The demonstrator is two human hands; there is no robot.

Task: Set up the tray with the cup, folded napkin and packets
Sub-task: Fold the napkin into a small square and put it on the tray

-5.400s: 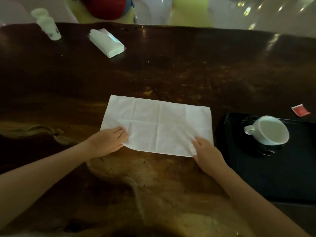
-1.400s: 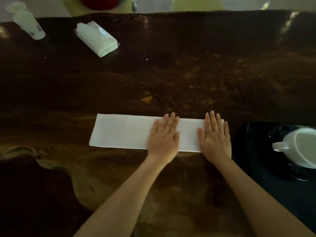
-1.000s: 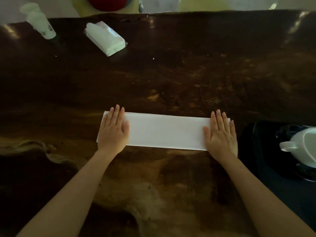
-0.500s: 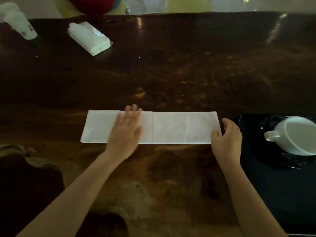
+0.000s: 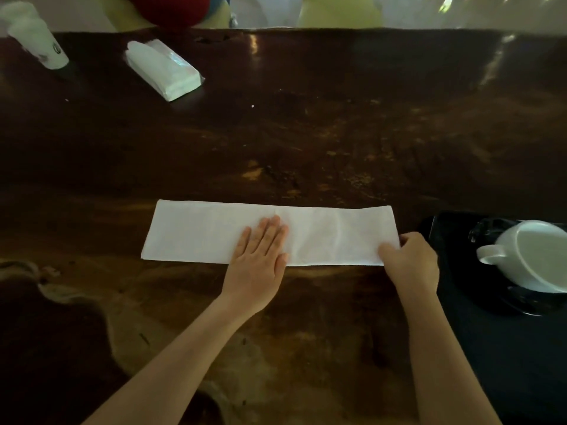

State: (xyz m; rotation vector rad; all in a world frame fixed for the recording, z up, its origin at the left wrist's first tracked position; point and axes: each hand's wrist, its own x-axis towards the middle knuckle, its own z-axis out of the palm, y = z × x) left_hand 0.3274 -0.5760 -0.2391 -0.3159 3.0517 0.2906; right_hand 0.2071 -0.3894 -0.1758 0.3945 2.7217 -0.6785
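Where the white napkin (image 5: 270, 233) lies, folded into a long narrow strip, the dark wooden table (image 5: 306, 133) shows its paler grain along the near edge, and the strip runs parallel to that edge, a little toward the right end of the table. The left hand (image 5: 260, 259) lies flat on it near the middle of the strip, palm down, fingers straight and together, gripping nothing. The right hand (image 5: 411, 262) is at the strip's right end, fingers curled over and thumb on top, pinching the near right corner of the paper, which looks barely raised off the wood. Both forearms are bare and reach in from the near edge.

Just beside the right hand, at the right edge of the table, sits the black tray (image 5: 491, 348). The white cup (image 5: 534, 256) stands on it toward its far side, handle pointing left toward the napkin, on what seems to be a dark saucer; it is hard to make out against the tray. The cup is cut off by the frame's right side.

Well away, near the far left corner of the table, a wrapped pack of white tissues (image 5: 164, 70) lies at an angle, and farther left a white paper cup (image 5: 35, 41) stands blurred.
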